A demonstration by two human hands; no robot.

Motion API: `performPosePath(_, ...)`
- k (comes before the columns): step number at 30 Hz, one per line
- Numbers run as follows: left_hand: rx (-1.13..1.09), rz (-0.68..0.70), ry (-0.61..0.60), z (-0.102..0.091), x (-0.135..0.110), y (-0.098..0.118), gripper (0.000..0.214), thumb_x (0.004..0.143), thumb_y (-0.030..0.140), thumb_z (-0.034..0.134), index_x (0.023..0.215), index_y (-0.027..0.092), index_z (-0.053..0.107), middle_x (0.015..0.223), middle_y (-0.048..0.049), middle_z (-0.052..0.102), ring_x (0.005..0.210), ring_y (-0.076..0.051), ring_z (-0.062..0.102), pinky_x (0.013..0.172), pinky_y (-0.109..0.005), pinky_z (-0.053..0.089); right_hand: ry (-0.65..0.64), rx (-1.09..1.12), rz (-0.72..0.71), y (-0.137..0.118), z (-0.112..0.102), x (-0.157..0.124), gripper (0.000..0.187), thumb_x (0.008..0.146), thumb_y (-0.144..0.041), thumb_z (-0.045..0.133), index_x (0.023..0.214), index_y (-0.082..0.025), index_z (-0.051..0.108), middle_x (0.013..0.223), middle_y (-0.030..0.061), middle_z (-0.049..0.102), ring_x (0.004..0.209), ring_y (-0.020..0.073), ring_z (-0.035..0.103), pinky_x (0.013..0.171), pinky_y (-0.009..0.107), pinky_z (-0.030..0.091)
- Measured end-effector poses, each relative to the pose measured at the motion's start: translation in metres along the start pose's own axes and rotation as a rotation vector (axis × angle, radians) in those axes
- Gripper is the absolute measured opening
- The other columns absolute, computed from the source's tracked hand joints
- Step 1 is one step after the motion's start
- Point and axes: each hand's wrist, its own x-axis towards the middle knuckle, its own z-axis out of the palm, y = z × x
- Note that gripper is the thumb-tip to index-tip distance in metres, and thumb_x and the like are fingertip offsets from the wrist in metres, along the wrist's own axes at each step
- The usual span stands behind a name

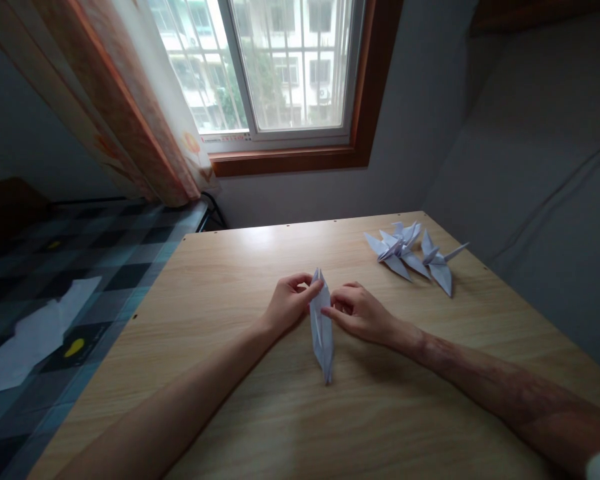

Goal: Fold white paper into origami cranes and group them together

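Note:
A long, narrow piece of folded white paper (323, 343) stands out against the wooden table, pointed at its near end and split into two points at its far end. My left hand (296, 299) pinches its upper left part, thumb lying across the front. On the other side, my right hand (357, 312) has its fingers curled, with thumb and index at the paper's right edge. Several finished white paper cranes (397, 248) lie grouped at the table's far right, and one more crane (437, 260) sits just right of them.
The light wooden table (220, 373) reaches to the wall below a window (295, 67). To the left, a bed with a checked cover (105, 267) holds loose white paper sheets (40, 337). An orange curtain (145, 120) hangs beside the window.

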Motion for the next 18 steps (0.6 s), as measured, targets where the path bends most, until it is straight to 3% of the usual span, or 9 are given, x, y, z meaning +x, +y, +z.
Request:
performPosePath(6,-0.011,0.027,-0.078,0.001,0.000,-0.002,0.047,0.088,0.059,0.084,0.098,0.013,0.078,0.083,-0.0031,0.074,0.063,-0.012,0.063,0.056,-0.021,0.048,0.027,0.360,0.159,0.013,0.002,0.002,0.041,0.103,-0.047,0.070,0.074,-0.020,0.060,0.070,-0.0016,0.059,0.065,0.0149,0.052,0.062,0.029,0.040)
performPosePath(12,-0.060,0.079,-0.070,0.007,-0.007,-0.001,0.048,0.085,0.052,0.091,0.101,0.018,0.060,0.084,0.0003,0.073,0.057,-0.009,0.065,0.051,-0.017,0.046,0.149,0.489,0.224,0.022,0.002,0.003,0.045,0.101,-0.057,0.073,0.077,-0.020,0.063,0.070,-0.0001,0.064,0.066,0.0159,0.059,0.063,0.028,0.045)
performPosePath(18,-0.170,0.045,-0.137,0.006,-0.007,-0.002,0.046,0.088,0.049,0.089,0.101,0.019,0.057,0.090,-0.0039,0.080,0.077,-0.021,0.080,0.060,-0.024,0.060,0.156,0.554,0.232,0.026,0.003,0.003,0.042,0.101,-0.055,0.075,0.081,-0.019,0.068,0.075,0.0015,0.070,0.070,0.0169,0.065,0.069,0.029,0.049)
